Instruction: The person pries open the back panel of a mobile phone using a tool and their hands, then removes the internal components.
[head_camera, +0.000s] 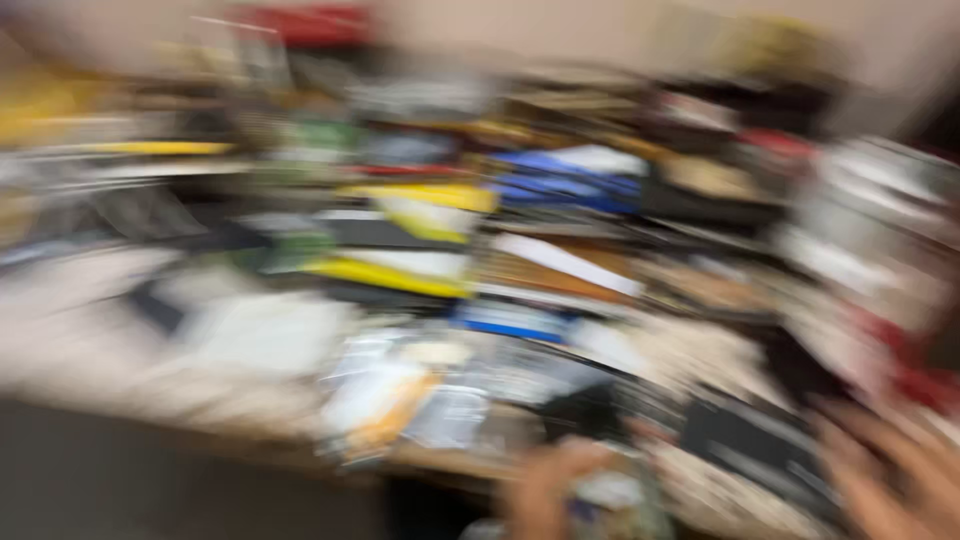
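Cluttered table (200, 420) blurred; hands (545, 490) at edge.

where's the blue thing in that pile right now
In the head view, the blue item lies right of centre in the upper half of the cluttered table, just right of a yellow item; motion blur hides what it is.

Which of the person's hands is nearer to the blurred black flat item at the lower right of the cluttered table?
Right. The right hand is just right of the black item; the left hand is farther off, down-left.
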